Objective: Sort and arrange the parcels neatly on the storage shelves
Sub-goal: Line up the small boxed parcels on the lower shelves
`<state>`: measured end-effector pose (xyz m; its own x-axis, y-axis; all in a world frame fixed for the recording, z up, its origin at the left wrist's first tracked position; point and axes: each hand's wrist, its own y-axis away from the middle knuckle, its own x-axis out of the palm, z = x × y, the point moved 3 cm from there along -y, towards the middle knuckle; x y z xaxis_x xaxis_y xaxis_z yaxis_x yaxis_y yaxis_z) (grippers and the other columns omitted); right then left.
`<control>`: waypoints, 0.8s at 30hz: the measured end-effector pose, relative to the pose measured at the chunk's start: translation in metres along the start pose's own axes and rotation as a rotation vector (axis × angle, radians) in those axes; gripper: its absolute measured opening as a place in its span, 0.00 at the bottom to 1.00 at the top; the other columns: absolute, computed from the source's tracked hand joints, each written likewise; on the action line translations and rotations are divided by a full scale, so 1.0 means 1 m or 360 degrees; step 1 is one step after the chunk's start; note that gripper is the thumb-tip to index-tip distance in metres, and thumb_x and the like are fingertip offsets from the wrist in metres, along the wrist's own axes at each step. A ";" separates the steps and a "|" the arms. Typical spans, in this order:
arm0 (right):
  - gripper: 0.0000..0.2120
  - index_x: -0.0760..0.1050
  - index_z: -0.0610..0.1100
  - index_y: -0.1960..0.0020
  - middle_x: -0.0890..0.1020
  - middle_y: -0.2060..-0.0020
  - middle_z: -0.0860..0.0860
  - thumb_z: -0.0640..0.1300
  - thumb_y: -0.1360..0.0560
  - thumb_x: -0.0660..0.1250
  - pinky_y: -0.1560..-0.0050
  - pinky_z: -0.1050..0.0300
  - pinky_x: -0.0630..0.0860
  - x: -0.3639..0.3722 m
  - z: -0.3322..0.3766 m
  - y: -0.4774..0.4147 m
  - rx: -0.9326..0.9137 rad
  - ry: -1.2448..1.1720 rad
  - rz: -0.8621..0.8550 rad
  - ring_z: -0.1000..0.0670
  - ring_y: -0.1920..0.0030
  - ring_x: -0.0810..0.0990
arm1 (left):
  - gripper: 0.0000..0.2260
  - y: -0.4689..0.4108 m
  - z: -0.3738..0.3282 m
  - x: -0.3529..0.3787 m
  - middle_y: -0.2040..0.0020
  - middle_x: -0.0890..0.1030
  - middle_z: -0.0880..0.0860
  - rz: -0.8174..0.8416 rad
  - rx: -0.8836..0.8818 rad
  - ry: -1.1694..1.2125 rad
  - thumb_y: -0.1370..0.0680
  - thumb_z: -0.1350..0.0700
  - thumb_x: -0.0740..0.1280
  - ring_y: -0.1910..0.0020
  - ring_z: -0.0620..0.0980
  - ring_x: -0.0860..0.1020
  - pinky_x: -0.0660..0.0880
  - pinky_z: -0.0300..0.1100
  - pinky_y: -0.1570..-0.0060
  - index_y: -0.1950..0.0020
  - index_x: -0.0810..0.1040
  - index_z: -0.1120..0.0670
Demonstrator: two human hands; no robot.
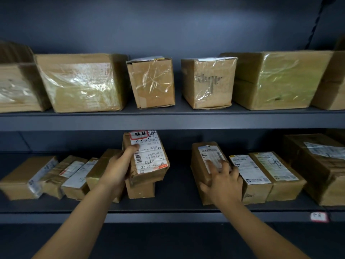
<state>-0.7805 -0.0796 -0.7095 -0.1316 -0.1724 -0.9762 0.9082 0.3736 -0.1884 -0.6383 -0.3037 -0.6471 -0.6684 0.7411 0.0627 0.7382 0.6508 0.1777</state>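
My left hand (116, 168) grips a small taped parcel (149, 157) with a white shipping label, thumb on its top, holding it tilted above a low brown box (140, 190) on the lower shelf (168, 215). My right hand (223, 181) rests on top of another labelled parcel (203, 156) right of centre, fingers spread over its label and thumb against its left side. Next to it on the right stand two more labelled parcels (250, 172) (280, 171).
A row of small parcels (56, 174) lies on the lower shelf's left, a large box (321, 165) at its right end. The upper shelf (168, 118) carries several taped cartons (82, 83), with a gap between the two middle ones. A red-edged tag (318, 216) sticks to the lower shelf's front.
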 end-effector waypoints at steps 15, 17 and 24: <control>0.34 0.52 0.53 0.24 0.51 0.25 0.50 0.56 0.24 0.64 0.26 0.42 0.52 -0.006 0.146 0.012 -0.0772 -0.0463 0.0151 0.43 0.25 0.48 | 0.12 0.010 0.002 -0.086 0.58 0.85 0.51 -0.0274 0.0036 0.0125 0.24 0.47 0.65 0.56 0.50 0.82 0.74 0.45 0.60 0.47 0.78 0.53; 0.34 0.53 0.54 0.24 0.48 0.25 0.50 0.55 0.25 0.65 0.26 0.41 0.52 -0.002 0.166 0.010 -0.0762 -0.0504 0.0163 0.41 0.25 0.47 | 0.12 0.012 0.004 -0.096 0.56 0.85 0.52 -0.0304 0.0055 0.0152 0.24 0.47 0.65 0.56 0.50 0.82 0.74 0.45 0.61 0.46 0.78 0.52; 0.33 0.49 0.59 0.25 0.45 0.24 0.54 0.64 0.25 0.58 0.31 0.29 0.41 0.031 0.204 0.005 -0.0872 -0.0162 0.0324 0.37 0.26 0.37 | 0.14 0.014 0.017 -0.122 0.51 0.85 0.53 -0.0345 0.0040 0.0183 0.24 0.46 0.66 0.52 0.54 0.83 0.77 0.49 0.53 0.43 0.78 0.51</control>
<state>-0.6986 -0.2693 -0.7192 0.0874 -0.1242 -0.9884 0.5700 0.8199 -0.0526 -0.5450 -0.3819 -0.6689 -0.8163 0.5610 0.1377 0.5775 0.7975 0.1748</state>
